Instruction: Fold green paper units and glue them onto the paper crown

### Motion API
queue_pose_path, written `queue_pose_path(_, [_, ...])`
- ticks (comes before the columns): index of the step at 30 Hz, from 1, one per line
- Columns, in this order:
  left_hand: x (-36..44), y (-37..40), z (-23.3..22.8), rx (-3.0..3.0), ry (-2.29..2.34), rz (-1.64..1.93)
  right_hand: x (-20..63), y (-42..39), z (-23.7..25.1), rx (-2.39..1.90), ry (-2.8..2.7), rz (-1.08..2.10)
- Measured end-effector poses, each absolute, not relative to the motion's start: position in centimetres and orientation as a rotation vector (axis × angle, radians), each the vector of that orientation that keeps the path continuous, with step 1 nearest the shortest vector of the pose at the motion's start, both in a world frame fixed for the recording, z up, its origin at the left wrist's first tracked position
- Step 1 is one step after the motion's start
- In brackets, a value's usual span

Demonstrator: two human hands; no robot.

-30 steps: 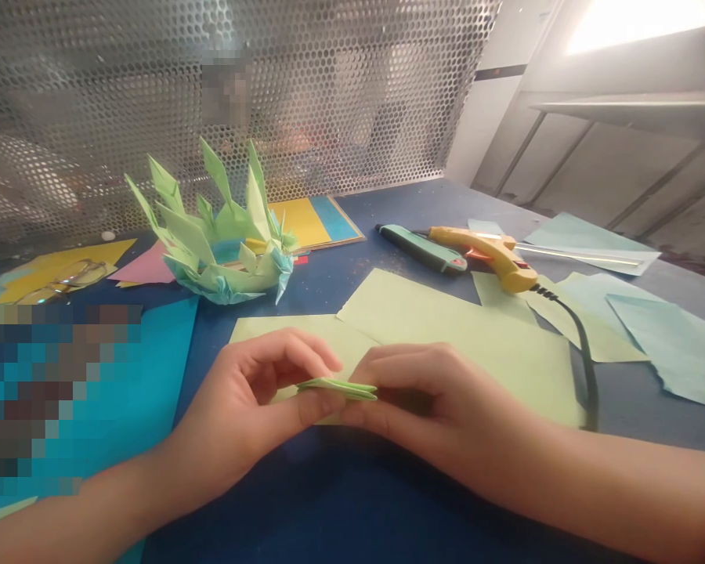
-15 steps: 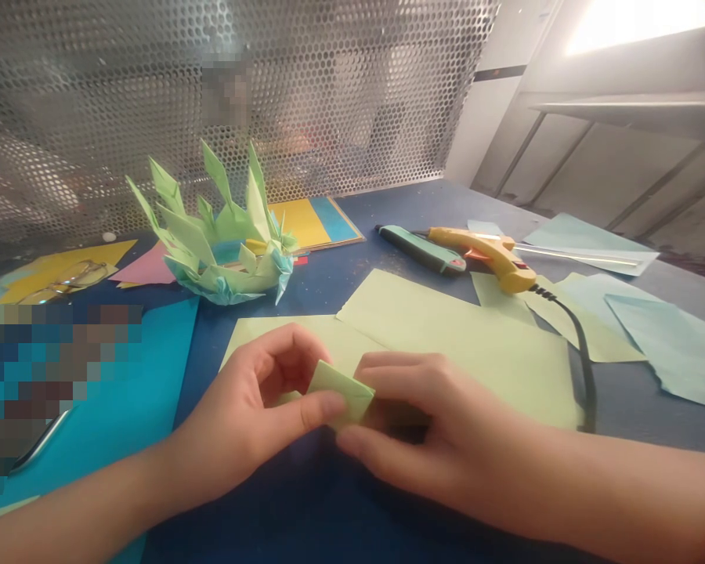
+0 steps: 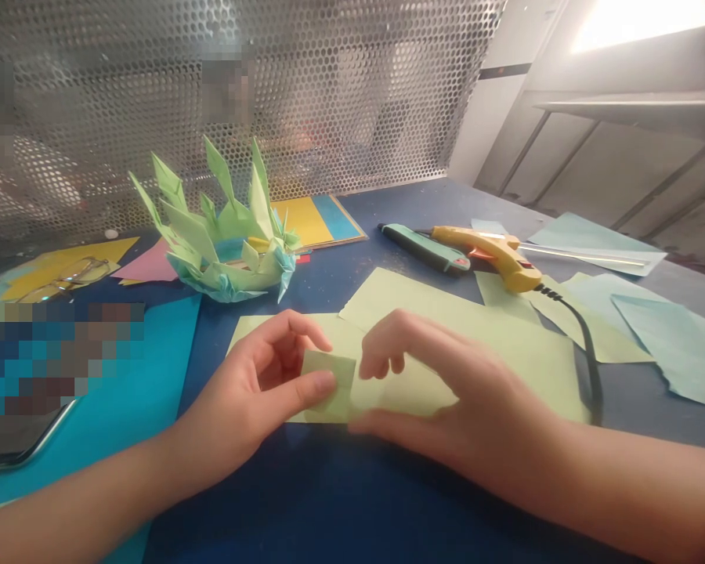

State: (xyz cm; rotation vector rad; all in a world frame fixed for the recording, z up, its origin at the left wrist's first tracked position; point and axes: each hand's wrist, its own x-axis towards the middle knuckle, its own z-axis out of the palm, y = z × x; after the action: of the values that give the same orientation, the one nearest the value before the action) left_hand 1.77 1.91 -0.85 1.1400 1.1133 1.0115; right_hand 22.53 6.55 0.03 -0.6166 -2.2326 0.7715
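A small folded piece of light green paper (image 3: 341, 374) is pinched between the thumb and fingers of my left hand (image 3: 262, 384). Just to its right, my right hand (image 3: 446, 384) has its thumb and curled fingers apart with nothing between them; it is slightly blurred. Beneath and beyond both hands lie larger light green paper sheets (image 3: 493, 345). Farther back on the left stands a ring-shaped origami piece (image 3: 235, 278) with pointed green parts and light blue parts along its base.
A yellow glue gun (image 3: 493, 251) with a black cord and a green-and-black cutter (image 3: 423, 249) lie at the right back. Pale blue sheets (image 3: 675, 337) are at the far right. On the left are a phone (image 3: 41, 439), blue paper (image 3: 135, 392) and eyeglasses (image 3: 82, 270). Perforated metal (image 3: 358, 94) stands behind.
My right hand has let go of the folded paper and opened slightly to the right. The paper has turned more upright in my left hand. The view has shifted a little.
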Motion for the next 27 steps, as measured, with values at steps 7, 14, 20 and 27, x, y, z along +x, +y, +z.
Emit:
queue_pose_path(7, [2.3, 1.53, -0.74, 1.196, 1.104, 0.978, 22.77, 6.38, -0.29, -0.453, -2.286, 0.694])
queue_pose_path(14, [2.42, 1.53, -0.68, 1.203, 1.084, 1.006, 22.34, 6.43, -0.32, -0.583, -2.246, 0.808])
queue_pose_path(20, [2.26, 1.66, -0.76, 1.263, 1.092, 0.988, 22.02, 6.3, -0.03, -0.788, -2.167, 0.901])
queue_pose_path(27, [2.42, 1.12, -0.93, 1.31, 1.131, 1.048, 21.87, 6.03, 0.23, -0.78, -2.143, 0.914])
